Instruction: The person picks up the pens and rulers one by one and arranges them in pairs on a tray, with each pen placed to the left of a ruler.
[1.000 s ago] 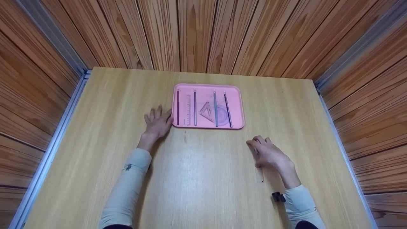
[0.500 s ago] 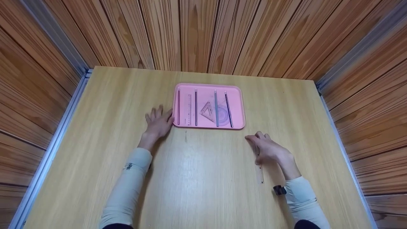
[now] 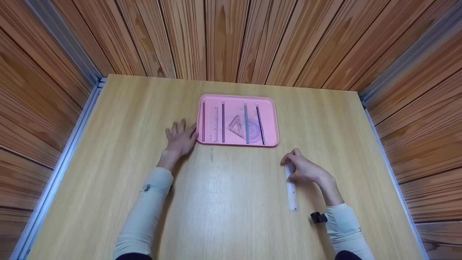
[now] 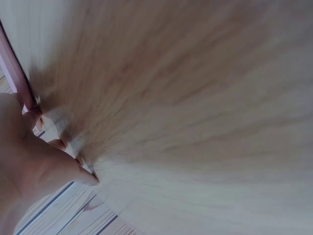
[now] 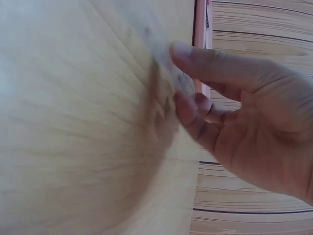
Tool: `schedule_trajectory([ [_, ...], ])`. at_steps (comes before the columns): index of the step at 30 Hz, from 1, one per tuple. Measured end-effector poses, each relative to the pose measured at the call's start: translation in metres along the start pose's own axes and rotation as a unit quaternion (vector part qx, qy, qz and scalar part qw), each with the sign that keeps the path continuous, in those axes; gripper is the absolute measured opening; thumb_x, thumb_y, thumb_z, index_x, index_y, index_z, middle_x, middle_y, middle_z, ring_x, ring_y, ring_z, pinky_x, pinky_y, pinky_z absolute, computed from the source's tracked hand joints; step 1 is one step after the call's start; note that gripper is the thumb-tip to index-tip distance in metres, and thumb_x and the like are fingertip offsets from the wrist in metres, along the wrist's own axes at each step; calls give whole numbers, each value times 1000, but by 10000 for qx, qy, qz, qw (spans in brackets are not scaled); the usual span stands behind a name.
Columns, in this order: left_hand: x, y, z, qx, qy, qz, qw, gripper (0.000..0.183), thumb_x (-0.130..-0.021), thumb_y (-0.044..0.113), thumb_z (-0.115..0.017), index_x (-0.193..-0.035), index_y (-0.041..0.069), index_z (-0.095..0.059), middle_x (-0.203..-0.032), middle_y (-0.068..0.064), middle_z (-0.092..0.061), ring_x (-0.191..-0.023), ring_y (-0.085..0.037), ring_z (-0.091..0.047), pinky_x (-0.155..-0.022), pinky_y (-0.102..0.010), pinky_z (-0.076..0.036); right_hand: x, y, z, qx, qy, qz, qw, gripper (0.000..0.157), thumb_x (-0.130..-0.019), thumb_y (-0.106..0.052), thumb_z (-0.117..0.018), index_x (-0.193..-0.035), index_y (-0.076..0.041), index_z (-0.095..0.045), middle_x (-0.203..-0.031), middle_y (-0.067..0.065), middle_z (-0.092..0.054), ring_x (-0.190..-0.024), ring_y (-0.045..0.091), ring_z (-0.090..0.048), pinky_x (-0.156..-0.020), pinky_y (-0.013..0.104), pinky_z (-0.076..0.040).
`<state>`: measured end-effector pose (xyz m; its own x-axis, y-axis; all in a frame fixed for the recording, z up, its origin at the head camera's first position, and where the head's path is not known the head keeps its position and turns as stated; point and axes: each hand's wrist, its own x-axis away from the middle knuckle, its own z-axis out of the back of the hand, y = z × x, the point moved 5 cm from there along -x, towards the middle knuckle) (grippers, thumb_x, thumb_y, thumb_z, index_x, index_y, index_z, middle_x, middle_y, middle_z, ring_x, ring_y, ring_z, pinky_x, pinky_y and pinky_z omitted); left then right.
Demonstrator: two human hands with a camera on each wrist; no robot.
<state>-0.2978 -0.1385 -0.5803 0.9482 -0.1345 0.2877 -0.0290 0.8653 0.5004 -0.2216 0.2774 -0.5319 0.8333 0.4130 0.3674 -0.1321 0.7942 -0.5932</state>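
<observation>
My right hand [image 3: 306, 171] pinches a clear plastic ruler [image 3: 292, 196] by its far part, in front of the tray's right corner. In the right wrist view the thumb and fingers grip the blurred ruler [image 5: 151, 34]. My left hand [image 3: 179, 142] rests spread on the table, its thumb at the left edge of a pink tray [image 3: 270, 115]. Lying in the tray are a dark red pencil [image 3: 203, 121], a teal pencil [image 3: 247, 126], two dark pencils, another clear ruler [image 3: 214, 124], a clear set square [image 3: 235, 127] and a round clear protractor [image 3: 255, 133].
The light wood table [image 3: 216, 202] is bounded by wood-panelled walls [image 3: 220, 39] at the back and sides. Metal rails [image 3: 61, 166] run along the table's side edges. A small black object [image 3: 318, 217] sits at the right wrist.
The ruler in my right hand has turned so that its face shows more plainly, while the hand has shifted only slightly. My left hand and the tray stay in place.
</observation>
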Motion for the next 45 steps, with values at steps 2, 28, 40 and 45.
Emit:
schedule_trajectory([
  [2,0,0,0,-27,29,-7,10000,58,-106,52,-25,-159,28,-24,-168,-17,3,-151,-46,13,-115,-68,15,-1,-1,1,-185,193,112,9996,50,-74,8,-78,-118,-5,-60,-112,12,-42,-91,22,-49,-73,25,-44],
  [28,-1,0,-2,-24,45,67,10000,58,-105,52,-26,-159,30,-23,-168,-16,4,-151,-46,14,-115,-67,16,-1,8,19,-1255,1291,-151,9835,53,-83,8,-69,-134,0,-56,-106,17,-60,-87,22,-64,-67,18,-51],
  [40,0,0,-2,-99,14,34,9999,59,-105,52,-25,-159,28,-23,-168,-17,4,-151,-47,13,-115,-68,16,-16,-10,42,-1641,1732,-189,9709,49,-89,5,-66,-136,-1,-54,-106,16,-59,-84,17,-65,-64,24,-57],
  [45,0,1,-1,-71,-11,60,10000,58,-106,52,-25,-159,28,-24,-168,-17,5,-151,-47,14,-115,-68,16,-24,-17,50,-1714,1843,-192,9676,49,-91,3,-65,-138,-3,-52,-109,15,-56,-81,15,-63,-60,28,-58],
])
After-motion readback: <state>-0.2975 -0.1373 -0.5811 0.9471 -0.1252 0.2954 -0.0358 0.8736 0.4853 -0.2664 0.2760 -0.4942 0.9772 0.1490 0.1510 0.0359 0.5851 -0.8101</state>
